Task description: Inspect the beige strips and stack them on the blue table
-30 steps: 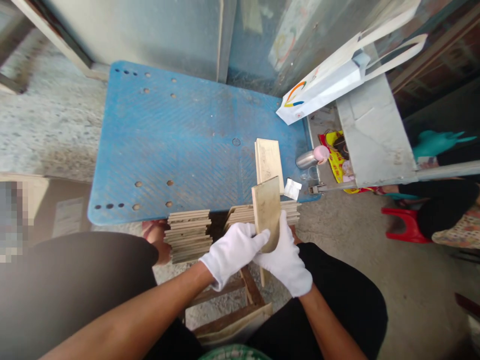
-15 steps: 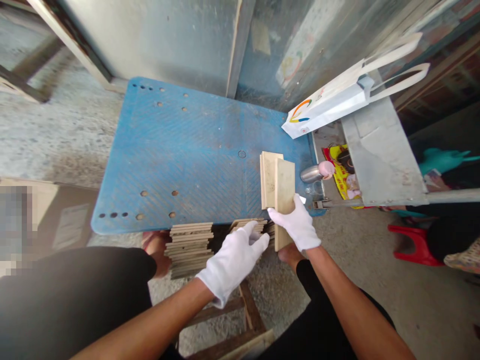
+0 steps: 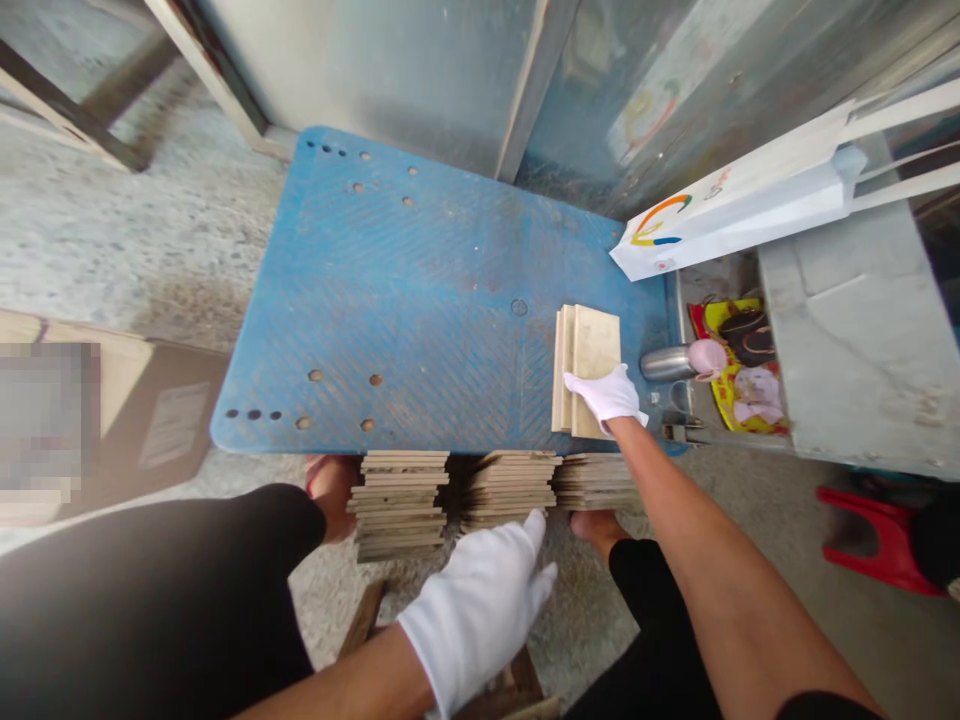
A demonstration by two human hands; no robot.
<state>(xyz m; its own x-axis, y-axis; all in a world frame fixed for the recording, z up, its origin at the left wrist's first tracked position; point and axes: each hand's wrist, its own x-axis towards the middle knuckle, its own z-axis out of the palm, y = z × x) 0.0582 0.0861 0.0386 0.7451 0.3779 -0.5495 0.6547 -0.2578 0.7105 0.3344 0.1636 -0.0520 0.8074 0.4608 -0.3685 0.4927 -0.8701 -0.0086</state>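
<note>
My right hand (image 3: 606, 395), in a white glove, is closed around the near part of a pale wooden board (image 3: 598, 338). This board lies on top of other pale boards (image 3: 562, 370), slightly offset to the right, on the blue plastic table (image 3: 420, 300). My left hand (image 3: 484, 600), gloved in white too, hangs in front of the table over my lap, its thumb and forefinger apart and nothing in it. Just beyond it, low at the table's front edge, are a left stack of thin boards (image 3: 401, 505), a middle stack (image 3: 514, 485) and a right stack (image 3: 600, 480).
Right of the boards are a steel flask (image 3: 667, 362) with a pink cap and a clear glass (image 3: 681, 397). A white paper bag (image 3: 739, 215) leans at the back right by a metal cabinet (image 3: 862, 330). A cardboard box (image 3: 172, 420) sits left; a red stool (image 3: 874, 540) stands right.
My right hand has moved the board away from me and laid it on the boards on the table. My left hand has drawn back towards me. The view has shifted.
</note>
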